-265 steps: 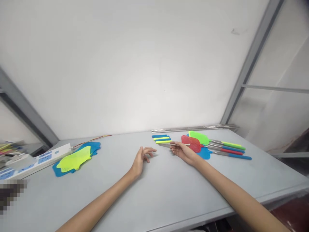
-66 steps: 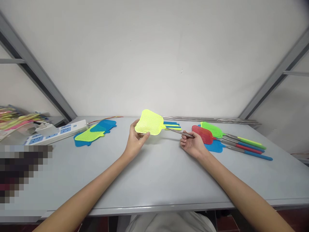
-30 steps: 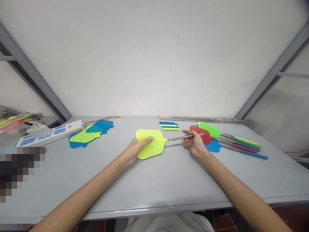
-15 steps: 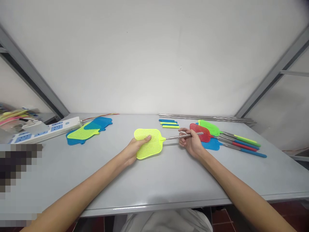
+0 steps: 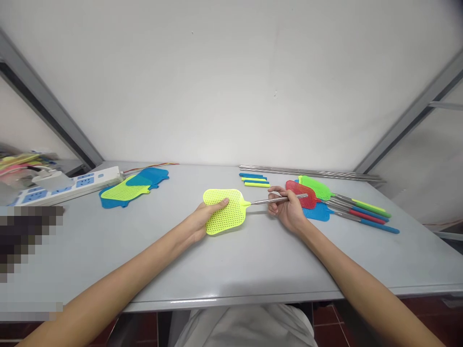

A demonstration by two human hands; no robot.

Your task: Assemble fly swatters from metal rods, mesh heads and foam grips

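My left hand (image 5: 206, 220) is closed on a yellow perforated fly swatter head (image 5: 228, 214), thumb on top and fingers underneath. From the neck of that head a metal rod (image 5: 261, 201) runs right. My right hand (image 5: 287, 208) pinches the rod between thumb and fingers, with the rod's bare end sticking out past the thumb. Beyond the right hand lie fly swatters with red (image 5: 301, 193), green (image 5: 315, 187) and blue (image 5: 317, 212) heads and coloured grips. Several blue and yellow grip sleeves (image 5: 256, 183) lie behind the rod.
Loose blue and yellow swatter heads (image 5: 123, 192) overlap at the left, beside a white power strip (image 5: 96, 183) with a plug in it. Long metal rods (image 5: 307, 171) lie along the wall. The grey table's front edge (image 5: 217, 301) runs near my body.
The view has tilted slightly, so most things sit a little higher. Both hands keep the same hold on the swatter head and rod, with little movement.
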